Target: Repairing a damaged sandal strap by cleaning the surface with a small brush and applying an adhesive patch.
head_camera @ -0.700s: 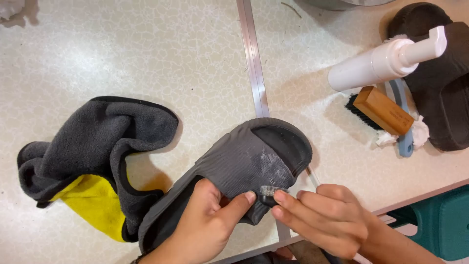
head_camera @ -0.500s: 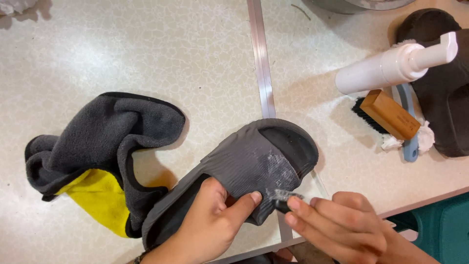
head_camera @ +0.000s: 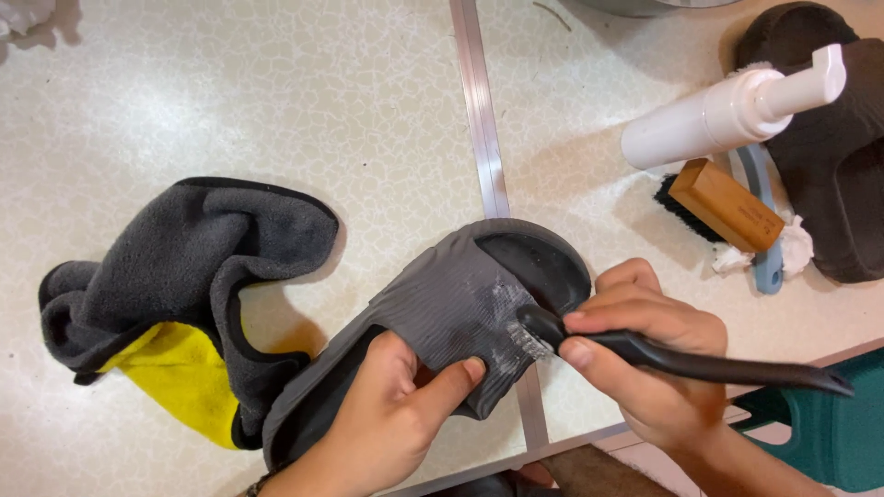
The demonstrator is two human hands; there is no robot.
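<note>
Slipper (head_camera: 442,322), long axis 8–2 o'clock: L hand (head_camera: 387,414) clamps strap at 7; R hand (head_camera: 645,359) fisted on black brush (head_camera: 681,361), bristles touching strap from 3.

I see the slipper (head_camera: 442,322) lying on the worktop (head_camera: 230,110), across its metal seam (head_camera: 479,138). My left hand (head_camera: 387,414) rests on its near side; my right hand (head_camera: 654,359) is to its right, with a brush (head_camera: 681,361) whose head touches the strap. The folded cloth (head_camera: 184,285) lies just left of the slipper, touching it. Behind and to the right lie a pump bottle (head_camera: 727,110), a wooden-backed brush (head_camera: 723,207) in front of it, and a second slipper (head_camera: 829,184) at the edge.
</note>
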